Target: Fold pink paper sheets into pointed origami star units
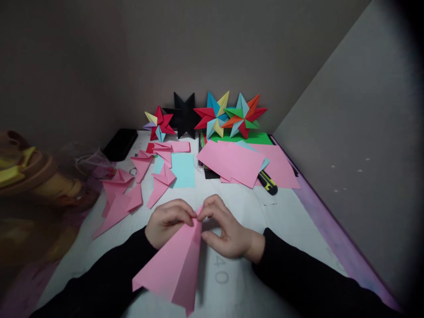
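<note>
A pink folded paper [172, 265] hangs between my hands, its narrow tip up and its wide, creased end toward me. My left hand [169, 221] pinches it near the tip, with the fingers curled at its left edge. At the right side of the tip, my right hand [227, 229] has its index finger on the paper, and its thumb is lower and apart from that finger. Whether the right fingers grip the paper cannot be made out. Several folded pink pieces [121, 201] lie to the left, beyond my left hand.
Pink sheets [232, 161] and a black-and-yellow cutter [268, 183] lie at the back right. Paper stars [217, 115] lean on the wall. A light blue sheet [183, 170], a dark phone [121, 144] and a blurred brown object [29, 168] are on the left.
</note>
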The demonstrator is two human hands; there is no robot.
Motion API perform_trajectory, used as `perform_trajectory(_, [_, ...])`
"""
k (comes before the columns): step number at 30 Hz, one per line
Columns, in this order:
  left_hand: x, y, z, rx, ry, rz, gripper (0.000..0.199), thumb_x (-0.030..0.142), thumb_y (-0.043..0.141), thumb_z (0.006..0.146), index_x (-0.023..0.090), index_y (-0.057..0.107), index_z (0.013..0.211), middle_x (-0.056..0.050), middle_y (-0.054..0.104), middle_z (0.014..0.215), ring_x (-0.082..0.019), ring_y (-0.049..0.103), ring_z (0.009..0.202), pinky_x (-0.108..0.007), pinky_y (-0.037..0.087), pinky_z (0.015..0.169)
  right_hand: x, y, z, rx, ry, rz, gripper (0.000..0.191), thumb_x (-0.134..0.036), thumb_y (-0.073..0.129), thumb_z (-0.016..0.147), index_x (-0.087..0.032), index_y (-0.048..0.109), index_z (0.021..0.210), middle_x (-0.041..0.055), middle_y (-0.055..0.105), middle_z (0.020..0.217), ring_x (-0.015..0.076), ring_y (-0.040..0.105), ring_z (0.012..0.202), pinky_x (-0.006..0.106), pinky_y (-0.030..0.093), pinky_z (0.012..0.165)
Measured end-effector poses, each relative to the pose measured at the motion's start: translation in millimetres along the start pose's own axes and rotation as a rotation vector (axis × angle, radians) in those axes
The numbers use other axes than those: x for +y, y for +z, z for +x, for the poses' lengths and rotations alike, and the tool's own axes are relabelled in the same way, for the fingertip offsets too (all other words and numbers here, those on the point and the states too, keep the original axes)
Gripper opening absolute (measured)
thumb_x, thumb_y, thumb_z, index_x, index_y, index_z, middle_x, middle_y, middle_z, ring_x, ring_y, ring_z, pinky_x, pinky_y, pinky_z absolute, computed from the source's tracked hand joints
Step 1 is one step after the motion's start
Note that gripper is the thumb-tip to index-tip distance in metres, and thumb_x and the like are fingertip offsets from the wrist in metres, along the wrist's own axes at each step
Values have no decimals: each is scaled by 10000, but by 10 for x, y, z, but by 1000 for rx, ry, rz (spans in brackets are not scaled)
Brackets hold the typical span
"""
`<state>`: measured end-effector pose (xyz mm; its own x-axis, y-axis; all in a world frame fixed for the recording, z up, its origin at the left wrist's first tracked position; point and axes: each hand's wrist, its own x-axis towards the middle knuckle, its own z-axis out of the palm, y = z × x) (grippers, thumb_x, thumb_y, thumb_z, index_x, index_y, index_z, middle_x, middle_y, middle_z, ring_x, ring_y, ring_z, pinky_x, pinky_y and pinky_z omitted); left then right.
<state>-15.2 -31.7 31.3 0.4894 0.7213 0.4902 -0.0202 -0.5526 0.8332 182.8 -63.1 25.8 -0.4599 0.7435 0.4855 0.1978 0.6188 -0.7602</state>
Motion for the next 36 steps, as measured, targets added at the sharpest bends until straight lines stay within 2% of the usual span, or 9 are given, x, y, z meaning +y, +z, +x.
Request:
perform_trajectory(5, [-76, -30, -5, -45, -80, -81, 203, 300, 621, 839, 180, 709, 701, -111, 696, 776, -190, 674, 715, -293, 549, 661, 23, -6, 4, -3, 12, 3, 380, -31, 456, 623, -213, 468, 956, 47, 402, 938, 205, 461, 922, 357, 443, 759])
perform_trajectory(9, [-126, -43, -42, -4, -181, -205, 112, 272, 692, 784, 178, 707, 723, -103, 699, 830, -195, 674, 754, -298, 539, 695, 44, 9, -6, 44, 23, 26, 316, -32, 478, 627, -213, 455, 885, 39, 409, 918, 197, 462, 901, 346, 435, 755])
perform_trajectory(14, [-207, 24, -131, 138, -324, -324, 190, 341, 746, 717, 167, 692, 773, -79, 694, 810, -202, 650, 777, -297, 520, 698, 87, 44, -17, 88, 33, 32, 228, -45, 527, 711, -219, 472, 847, 33, 449, 900, 185, 488, 879, 316, 434, 722])
perform_trajectory(16, [-234, 85, -147, 272, -347, -332, 247, 394, 740, 704, 163, 669, 753, -65, 681, 788, -196, 635, 745, -293, 508, 669, 109, 63, -22, 109, 32, 30, 193, -58, 539, 743, -219, 487, 835, 27, 471, 873, 178, 495, 854, 310, 429, 714])
perform_trajectory(18, [-235, 144, -138, 341, -425, -316, 252, 382, 755, 676, 159, 647, 722, -51, 666, 752, -194, 627, 716, -298, 497, 654, 134, 86, -30, 147, 50, 48, 182, -57, 540, 757, -219, 494, 828, 17, 485, 842, 160, 493, 793, 291, 419, 677])
perform_trajectory(22, [-167, 226, -82, 335, -630, -254, 191, 234, 782, 628, 137, 622, 669, -14, 626, 647, -147, 577, 625, -247, 440, 593, 183, 139, -40, 227, 191, 122, 170, -93, 566, 772, -218, 496, 863, -3, 504, 798, 127, 468, 673, 252, 389, 585])
perform_trajectory(26, [-137, 304, -68, 416, -753, -367, 219, 273, 766, 631, 118, 619, 681, -10, 620, 606, -120, 538, 563, -229, 411, 551, 193, 151, -19, 226, 317, 137, 138, -137, 615, 764, -209, 536, 851, -18, 506, 752, 110, 448, 618, 235, 370, 550])
perform_trajectory(29, [-156, 359, -79, 487, -761, -397, 193, 243, 755, 628, 118, 625, 699, -21, 642, 632, -129, 553, 590, -237, 430, 580, 173, 139, 0, 209, 297, 96, 98, -140, 646, 753, -201, 571, 776, -14, 499, 753, 103, 443, 606, 231, 361, 534])
perform_trajectory(36, [-156, 383, -77, 461, -739, -458, 148, 229, 748, 657, 117, 672, 717, -34, 667, 659, -130, 570, 616, -240, 447, 616, 194, 110, -9, 224, 278, 78, 79, -185, 599, 834, -217, 666, 859, 20, 508, 841, 131, 519, 718, 254, 415, 596])
